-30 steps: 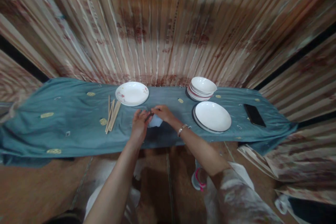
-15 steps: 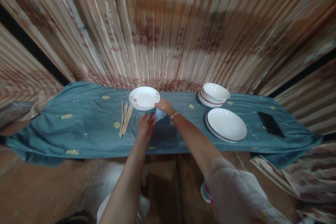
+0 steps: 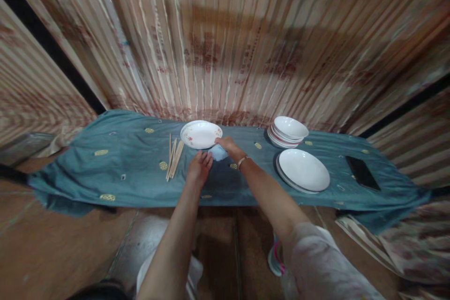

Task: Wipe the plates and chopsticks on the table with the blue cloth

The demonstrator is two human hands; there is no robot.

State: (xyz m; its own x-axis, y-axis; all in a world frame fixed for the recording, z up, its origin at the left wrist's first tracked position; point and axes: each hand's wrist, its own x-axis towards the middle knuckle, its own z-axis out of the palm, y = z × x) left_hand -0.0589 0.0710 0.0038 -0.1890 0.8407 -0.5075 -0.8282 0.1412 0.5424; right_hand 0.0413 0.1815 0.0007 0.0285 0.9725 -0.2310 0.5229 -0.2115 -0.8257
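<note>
A white plate with red flowers (image 3: 202, 137) is tilted and raised at its right side, a little off a second white plate (image 3: 186, 125) under it. My right hand (image 3: 230, 146) is closed on the rim at the front right. A light-blue cloth (image 3: 218, 153) lies bunched between my two hands, just under the right one. Beside the cloth's left edge is my left hand (image 3: 200, 166), its fingers stretched out and slightly bent. Whether its fingertips touch the cloth is hard to see. Several wooden chopsticks (image 3: 176, 159) lie to the left of that hand.
At the right, a stack of bowls (image 3: 290, 127) stands behind a stack of large white plates (image 3: 305, 171). A black phone (image 3: 363, 172) lies farther right. The narrow table has a teal cloth (image 3: 133, 159) over it. A patterned curtain (image 3: 225, 56) hangs right behind.
The flowered plate has come up and shifted right, baring the edge of the plate below. More of the blue cloth shows between my hands. The whole view has shifted slightly.
</note>
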